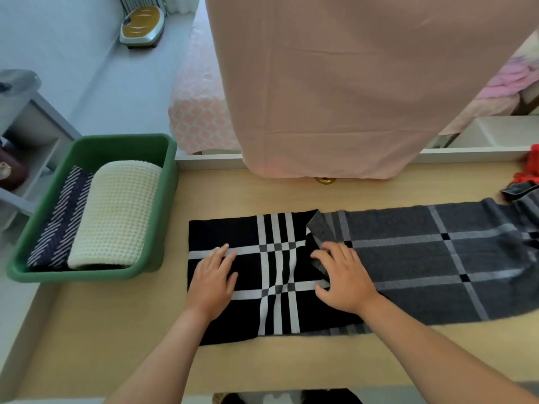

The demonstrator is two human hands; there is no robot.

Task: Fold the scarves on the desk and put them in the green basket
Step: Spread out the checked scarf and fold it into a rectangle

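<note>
A person's left hand [214,282] lay flat, fingers straight, on the black end of a plaid scarf [414,266] stretched across the desk [291,363]. The right hand [344,279] pressed spread fingers on a turned-over grey flap. The fold looked barely begun. The long grey length probably needed doubling over next, before going beside the cream scarf [116,214] in the green basket [96,141].

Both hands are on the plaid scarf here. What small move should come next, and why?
Probably smooth down the crumpled grey flap with the right hand while the left hand presses the black end flat. The plaid scarf runs long to the right across the desk, so it needs more folds, and a neat edge first, before it can fit the green basket.
</note>
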